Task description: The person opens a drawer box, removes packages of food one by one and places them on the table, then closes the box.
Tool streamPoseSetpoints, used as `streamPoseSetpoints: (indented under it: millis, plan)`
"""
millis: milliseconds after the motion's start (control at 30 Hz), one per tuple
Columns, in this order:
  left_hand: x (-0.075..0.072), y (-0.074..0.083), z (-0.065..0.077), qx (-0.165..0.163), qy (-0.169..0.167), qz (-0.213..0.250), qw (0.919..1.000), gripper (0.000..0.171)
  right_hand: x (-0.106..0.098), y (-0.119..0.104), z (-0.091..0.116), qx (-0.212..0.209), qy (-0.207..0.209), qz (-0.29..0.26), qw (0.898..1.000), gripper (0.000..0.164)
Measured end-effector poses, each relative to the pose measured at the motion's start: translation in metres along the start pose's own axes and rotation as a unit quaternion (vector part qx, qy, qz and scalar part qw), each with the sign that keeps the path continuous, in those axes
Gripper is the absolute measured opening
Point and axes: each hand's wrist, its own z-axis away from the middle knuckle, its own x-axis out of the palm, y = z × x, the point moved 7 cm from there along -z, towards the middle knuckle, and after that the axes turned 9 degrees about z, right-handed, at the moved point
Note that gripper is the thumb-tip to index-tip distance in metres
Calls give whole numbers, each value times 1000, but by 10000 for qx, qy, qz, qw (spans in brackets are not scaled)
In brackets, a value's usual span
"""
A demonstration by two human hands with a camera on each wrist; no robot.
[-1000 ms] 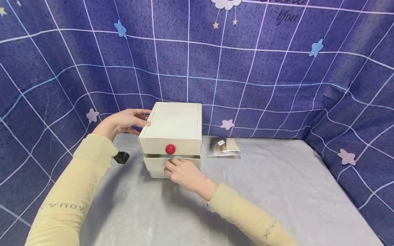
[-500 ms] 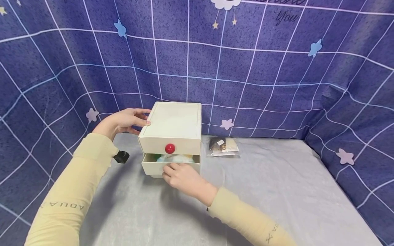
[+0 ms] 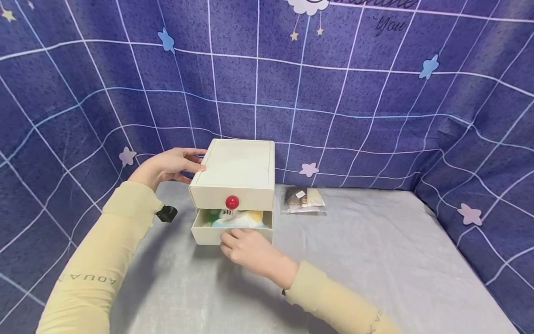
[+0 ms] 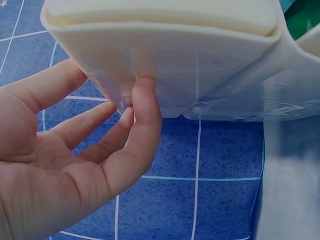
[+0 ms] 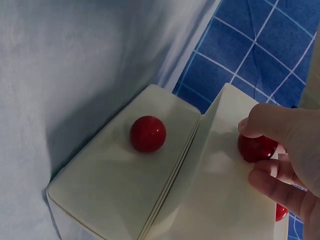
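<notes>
A cream drawer cabinet (image 3: 239, 164) with round red knobs stands against the backdrop. Its middle drawer (image 3: 204, 235) is pulled out, showing a white-and-blue packet (image 3: 238, 221) with green and yellow bits beside it. My right hand (image 3: 254, 253) is at the front of this drawer; in the right wrist view its thumb and fingers pinch the drawer's red knob (image 5: 256, 150). Bent fingertips of my left hand (image 4: 90, 165) touch the cabinet's side wall (image 4: 170, 75); in the head view the thumb lies at the top left edge. The lower drawer (image 5: 117, 185) is pushed in.
Right of the cabinet lies a clear bag (image 3: 303, 199) with dark and pale contents. A grey cloth (image 3: 367, 260) covers the table. Behind and at both sides hangs a blue curtain (image 3: 354, 139) with grid lines and stars.
The middle drawer has slid out toward me, from a narrow gap to well out, uncovering packets inside. My right hand has come slightly nearer with it; my left hand stays at the cabinet's side.
</notes>
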Motion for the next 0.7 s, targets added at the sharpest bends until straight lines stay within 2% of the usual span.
streamPoseSetpoints:
  millis: [400,700]
  plan:
    - [-1,-2,-2,13,12,56,10000,77,-11,-6,4,-95,111,-50,9999,18]
    - [0,-2,0,32,61,71,10000,76,-16,-9,6,-51,342,-60,9994,16]
